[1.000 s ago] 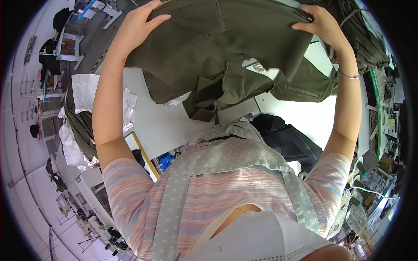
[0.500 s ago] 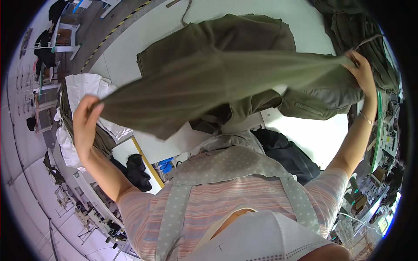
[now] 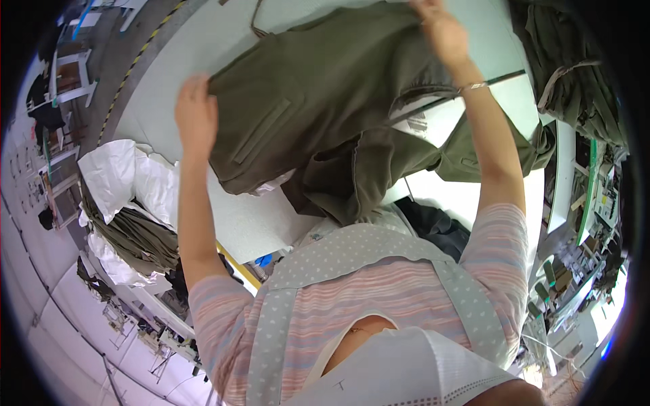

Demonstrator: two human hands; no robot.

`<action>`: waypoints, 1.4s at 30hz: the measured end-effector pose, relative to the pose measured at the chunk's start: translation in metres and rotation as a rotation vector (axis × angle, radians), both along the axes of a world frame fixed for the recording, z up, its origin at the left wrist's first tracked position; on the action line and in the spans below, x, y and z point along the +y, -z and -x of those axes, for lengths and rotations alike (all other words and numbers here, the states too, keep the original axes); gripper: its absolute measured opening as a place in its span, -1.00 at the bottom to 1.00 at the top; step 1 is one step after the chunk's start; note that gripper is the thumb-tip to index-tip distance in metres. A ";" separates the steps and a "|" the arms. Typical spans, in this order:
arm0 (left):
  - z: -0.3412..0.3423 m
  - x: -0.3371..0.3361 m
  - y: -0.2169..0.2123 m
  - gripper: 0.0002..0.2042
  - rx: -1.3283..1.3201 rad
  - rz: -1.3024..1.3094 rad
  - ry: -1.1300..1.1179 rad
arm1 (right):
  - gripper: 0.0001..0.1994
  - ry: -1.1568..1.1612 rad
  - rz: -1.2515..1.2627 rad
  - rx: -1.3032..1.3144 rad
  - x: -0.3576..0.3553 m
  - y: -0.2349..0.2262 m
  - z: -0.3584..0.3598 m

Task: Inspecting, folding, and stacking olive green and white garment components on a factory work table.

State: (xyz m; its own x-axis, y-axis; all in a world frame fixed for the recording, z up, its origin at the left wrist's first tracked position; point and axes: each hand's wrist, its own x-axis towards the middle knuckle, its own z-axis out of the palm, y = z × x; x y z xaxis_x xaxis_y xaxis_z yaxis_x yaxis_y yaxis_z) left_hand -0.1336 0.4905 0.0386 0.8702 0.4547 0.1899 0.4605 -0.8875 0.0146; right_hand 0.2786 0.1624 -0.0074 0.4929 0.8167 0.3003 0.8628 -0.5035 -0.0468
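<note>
An olive-green garment piece (image 3: 318,88) with a long welt pocket (image 3: 263,132) is spread over the pale worktable (image 3: 250,227). My left hand (image 3: 197,116) is closed at its left edge, the fingers slightly blurred. At its far right corner, my right hand (image 3: 443,34) grips the cloth, close to the top of the view. Nearer to me, more crumpled olive fabric (image 3: 349,176) hangs over the table's front edge. Another olive part with a pocket (image 3: 467,152) lies on the right, partly beneath my right forearm.
Left of the table, white wrapping (image 3: 112,169) surrounds a stack of olive cloth (image 3: 128,233). A heap of olive garments (image 3: 572,74) stands at the far right. Dark fabric (image 3: 437,227) lies by my apron. A thin cord (image 3: 257,20) rests on the table's far side.
The garment piece, stretched in the air between my hands before, now lies flatter on the table with its pocket showing. Both hands have moved inward and farther away from me.
</note>
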 end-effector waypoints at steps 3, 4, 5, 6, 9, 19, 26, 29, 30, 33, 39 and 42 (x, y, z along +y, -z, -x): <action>0.020 -0.077 0.006 -0.43 0.269 0.176 -0.001 | -0.41 -0.194 0.134 0.226 -0.026 0.028 0.062; 0.025 -0.090 0.004 -0.44 0.374 0.203 -0.070 | -0.42 -0.054 0.234 0.316 -0.037 0.030 0.068; 0.028 -0.098 0.000 -0.47 0.272 0.136 -0.087 | -0.47 0.116 0.065 0.324 -0.055 0.028 0.070; 0.027 -0.105 -0.003 -0.50 0.189 0.079 -0.114 | -0.52 0.361 -0.034 0.366 -0.067 0.025 0.070; 0.000 -0.151 -0.005 -0.63 0.093 0.126 0.041 | -0.70 0.648 -0.604 0.511 -0.117 0.010 0.090; -0.190 -0.407 0.087 -0.57 0.315 0.341 0.724 | -0.88 0.985 -1.267 0.868 -0.240 -0.007 0.251; -0.121 -0.415 0.000 -0.71 0.513 1.416 0.835 | -0.71 1.133 -1.791 0.785 -0.343 0.011 0.259; -0.063 -0.354 -0.098 -0.68 0.561 1.470 0.949 | -0.49 1.315 -2.082 0.924 -0.392 0.045 0.190; -0.046 -0.339 -0.124 -0.63 0.447 1.368 1.238 | -0.43 1.365 -2.123 1.019 -0.398 0.055 0.165; 0.001 -0.302 -0.175 -0.61 0.573 1.856 1.520 | -0.44 1.336 -2.269 1.152 -0.383 0.070 0.118; 0.079 -0.287 -0.183 -0.70 0.533 1.952 1.006 | -0.46 1.015 -2.158 0.885 -0.291 -0.024 0.078; 0.100 -0.278 -0.177 -0.73 0.403 1.841 0.799 | -0.46 0.760 -1.916 0.666 -0.235 -0.128 0.064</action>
State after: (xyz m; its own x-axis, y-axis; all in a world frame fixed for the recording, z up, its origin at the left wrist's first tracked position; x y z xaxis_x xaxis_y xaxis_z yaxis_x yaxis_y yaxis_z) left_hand -0.2335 0.2121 0.2155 0.7986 -0.5787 -0.1655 0.2631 0.0882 0.9607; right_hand 0.2151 -0.0724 0.1203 0.8404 -0.5418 -0.0142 0.2207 0.3661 -0.9040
